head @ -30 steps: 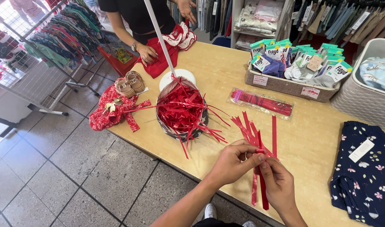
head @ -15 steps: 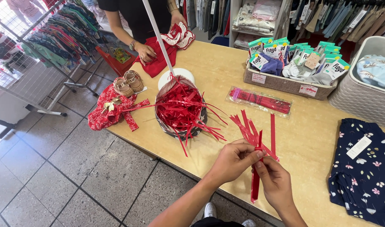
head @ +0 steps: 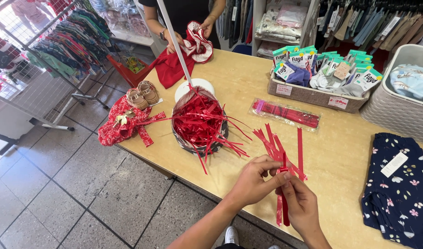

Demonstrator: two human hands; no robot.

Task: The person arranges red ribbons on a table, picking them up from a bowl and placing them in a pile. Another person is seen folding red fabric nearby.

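Both hands, left hand [head: 254, 182] and right hand [head: 300, 206], pinch a narrow glossy red ribbon strip [head: 284, 203]. A clear flat packet of red ribbons [head: 285, 113] lies before the woven tray [head: 308, 96] of green-labelled packs.

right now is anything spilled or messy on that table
Yes: red ribbon strips spill over the rim of the round container onto the wooden table, and more loose strips lie fanned out beside it. Both hands, left hand and right hand, pinch one strip. Nothing looks damaged.

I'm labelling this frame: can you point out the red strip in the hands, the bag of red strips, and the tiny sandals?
red strip [head: 284, 203], head view, lower half below the fingers.
bag of red strips [head: 200, 124], head view, strips inside.
tiny sandals [head: 142, 94], head view, between the pair.
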